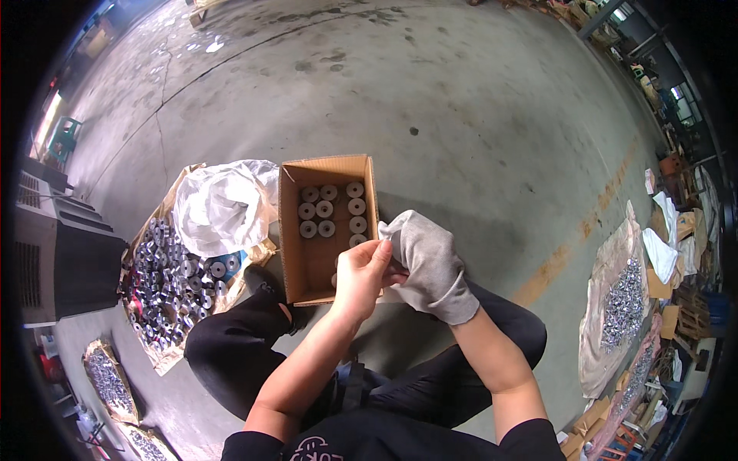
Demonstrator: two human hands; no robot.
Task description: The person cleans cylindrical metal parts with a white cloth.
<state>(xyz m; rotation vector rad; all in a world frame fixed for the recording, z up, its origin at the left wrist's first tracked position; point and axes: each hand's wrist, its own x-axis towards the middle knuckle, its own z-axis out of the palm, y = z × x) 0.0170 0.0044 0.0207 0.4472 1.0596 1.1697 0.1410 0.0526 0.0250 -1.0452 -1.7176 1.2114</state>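
Observation:
My left hand (360, 278) is bare and closed over the near right corner of the cardboard box. Its thumb and fingers pinch the edge of a loose grey cloth glove (430, 257). That glove covers my right hand (421, 269) down to the wrist, and the right fingers are mostly hidden in its folds. Below my hands stands the open cardboard box (290, 257). Inside, several round metal pieces (324, 208) with centre holes stand in rows at the left, and more (357, 207) line the right wall. My left hand and the glove hide its near right part.
Left of the box, many shiny metal pieces (165, 280) lie heaped on a sheet beside a white plastic bag (223, 207). A dark grey machine (73, 253) stands farther left. Another sheet with small metal parts (623, 303) lies at the right. My bent legs (238, 338) flank the box.

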